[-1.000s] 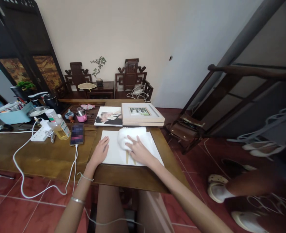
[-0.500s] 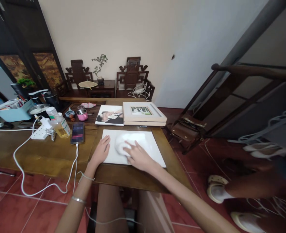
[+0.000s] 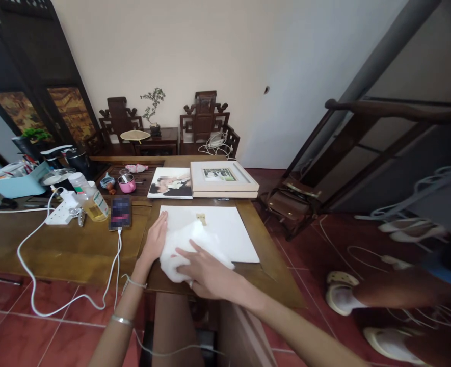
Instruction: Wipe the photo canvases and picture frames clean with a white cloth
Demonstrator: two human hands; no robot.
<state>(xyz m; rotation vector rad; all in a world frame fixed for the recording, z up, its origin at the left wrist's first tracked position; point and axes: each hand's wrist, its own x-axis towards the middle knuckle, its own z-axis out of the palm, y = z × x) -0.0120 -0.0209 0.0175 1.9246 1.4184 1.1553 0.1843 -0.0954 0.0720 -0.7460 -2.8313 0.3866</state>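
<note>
A flat white board [image 3: 225, 229] lies on the wooden table [image 3: 64, 244] in front of me. My right hand [image 3: 202, 270] presses a crumpled white cloth [image 3: 183, 244] onto the board's near left corner, fingers spread over the cloth. My left hand [image 3: 154, 239] lies flat and open on the board's left edge, holding it still. A small tan mark [image 3: 201, 218] shows on the board near its far side.
Behind the board lie a stack of pale picture frames [image 3: 223, 179] and a photo print [image 3: 170, 183]. To the left are a phone [image 3: 120, 213] on a white cable, an oil bottle [image 3: 91, 199], a power strip [image 3: 59, 211] and a pink cup [image 3: 127, 183]. Another person's feet [image 3: 347, 298] are at the right.
My right hand has dragged the cloth from the board's far middle toward me to its near left corner. The tan mark is now uncovered. My left hand stayed on the left edge.
</note>
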